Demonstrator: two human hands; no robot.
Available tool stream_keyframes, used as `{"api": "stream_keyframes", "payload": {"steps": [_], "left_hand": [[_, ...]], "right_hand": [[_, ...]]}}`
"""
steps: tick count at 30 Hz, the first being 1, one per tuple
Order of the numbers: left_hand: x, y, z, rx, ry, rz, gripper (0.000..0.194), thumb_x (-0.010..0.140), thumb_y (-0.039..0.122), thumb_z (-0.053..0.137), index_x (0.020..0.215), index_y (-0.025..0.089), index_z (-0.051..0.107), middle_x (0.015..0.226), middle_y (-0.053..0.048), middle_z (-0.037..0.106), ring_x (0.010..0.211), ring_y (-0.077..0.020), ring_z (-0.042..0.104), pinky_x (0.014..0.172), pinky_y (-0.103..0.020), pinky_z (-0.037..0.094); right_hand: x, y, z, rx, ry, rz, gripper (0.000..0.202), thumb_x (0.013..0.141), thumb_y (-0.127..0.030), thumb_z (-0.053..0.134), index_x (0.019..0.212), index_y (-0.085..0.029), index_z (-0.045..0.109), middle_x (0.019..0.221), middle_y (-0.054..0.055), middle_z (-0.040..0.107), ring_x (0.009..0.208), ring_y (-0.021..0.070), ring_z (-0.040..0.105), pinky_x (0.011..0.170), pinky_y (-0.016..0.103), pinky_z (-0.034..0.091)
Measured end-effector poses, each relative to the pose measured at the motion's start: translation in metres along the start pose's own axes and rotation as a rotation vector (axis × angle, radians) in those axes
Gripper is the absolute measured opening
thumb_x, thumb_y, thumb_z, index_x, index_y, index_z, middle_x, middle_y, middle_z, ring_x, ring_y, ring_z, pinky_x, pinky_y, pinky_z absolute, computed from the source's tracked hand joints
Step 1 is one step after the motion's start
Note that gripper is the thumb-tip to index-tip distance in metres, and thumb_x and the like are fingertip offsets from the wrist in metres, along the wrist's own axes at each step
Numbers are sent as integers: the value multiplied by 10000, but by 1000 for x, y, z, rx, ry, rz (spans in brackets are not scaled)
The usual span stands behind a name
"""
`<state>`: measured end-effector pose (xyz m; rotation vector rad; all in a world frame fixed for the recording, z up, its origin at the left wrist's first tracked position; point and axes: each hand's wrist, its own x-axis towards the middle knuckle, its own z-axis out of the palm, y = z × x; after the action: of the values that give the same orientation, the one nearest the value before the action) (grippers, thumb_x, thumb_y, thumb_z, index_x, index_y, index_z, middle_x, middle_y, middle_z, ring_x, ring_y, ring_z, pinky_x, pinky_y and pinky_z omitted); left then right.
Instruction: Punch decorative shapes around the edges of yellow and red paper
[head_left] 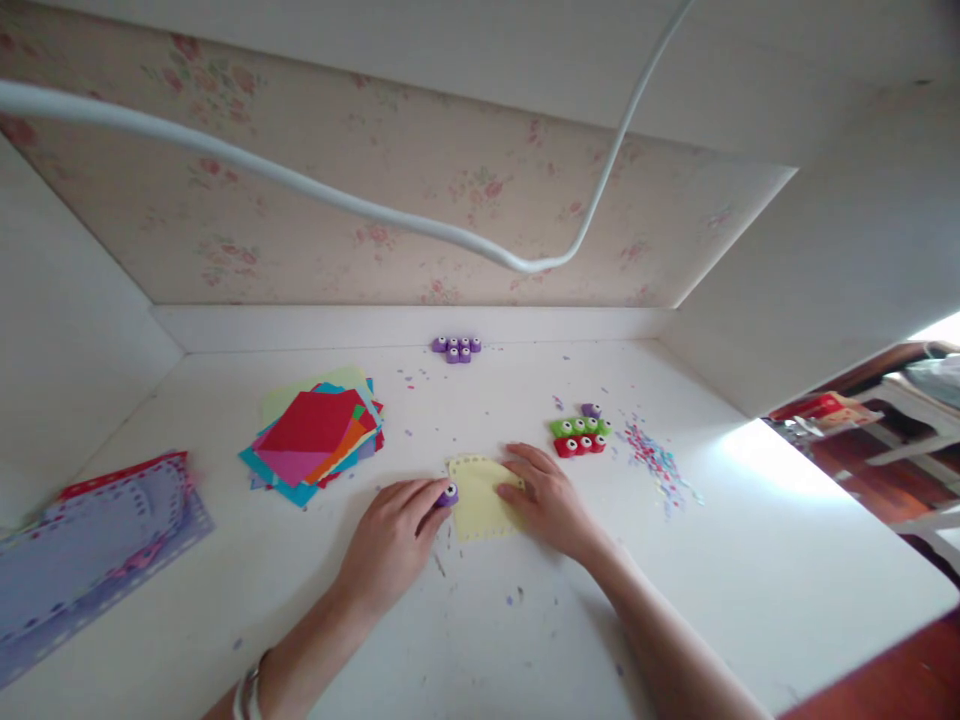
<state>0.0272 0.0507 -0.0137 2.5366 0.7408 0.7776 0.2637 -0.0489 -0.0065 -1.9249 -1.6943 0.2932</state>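
on the far left of the white table (300,620), punched sheets (90,555) in lavender and red overlap. next comes a fanned pile of coloured paper (315,430), red on top. the left hand (394,535) pinches a purple punch (448,494) between closed fingertips and thumb, at the left edge of a pale yellow sheet (484,505) with small holes along its edges. behind it, near the wall, sits a group of purple punches (457,349). the right hand (546,497) lies with fingers slightly spread on the sheet's right side, pressing flat, it seems, though its underside is hidden. right of that, green punches (581,427) stand behind red punches (580,445), beside scattered paper bits (660,460).
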Motion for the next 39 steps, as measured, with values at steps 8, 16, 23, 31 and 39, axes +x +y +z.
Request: {"api": "stream_keyframes", "payload": {"steps": [8,16,23,31,39], "left_hand": [[-5,-4,-8,-160,-16,-149,252,940,259,532,1189,262,568,1122,-10,695,1006,-159,670,895,-280,552],[-4,-1,-9,-173,-37,-144,252,939,251,529,1187,260,574,1132,-26,698,1016,-173,674,893,-301,562],[-3,0,-10,-184,-54,-156,249,939,257,537,1185,260,577,1132,-25,697,1016,-170,675,884,-288,566],[-5,-2,-8,-209,-67,-140,242,946,256,534,1187,260,561,1145,-23,685,1032,-163,663,917,-294,551],[-4,-1,-9,-194,-76,-114,252,948,248,527,1198,261,555,1156,-29,675,1047,-167,654,930,-302,545]], "right_hand": [[-1,-14,-6,823,41,383,500,856,-453,630,1274,-242,455,942,58,708,759,219,695,638,358,575],[-1,-21,1,1057,14,456,685,783,-486,710,1330,-253,372,1033,89,701,767,232,714,606,357,601],[-2,-15,8,1013,13,445,610,817,-453,680,1325,-282,387,1039,73,703,742,214,713,566,324,591],[-2,-17,8,999,20,455,579,824,-421,681,1314,-286,406,1046,74,700,733,209,710,547,304,579],[-2,-16,10,962,35,448,558,836,-416,663,1318,-301,404,1072,81,686,718,216,710,525,316,585]]}}
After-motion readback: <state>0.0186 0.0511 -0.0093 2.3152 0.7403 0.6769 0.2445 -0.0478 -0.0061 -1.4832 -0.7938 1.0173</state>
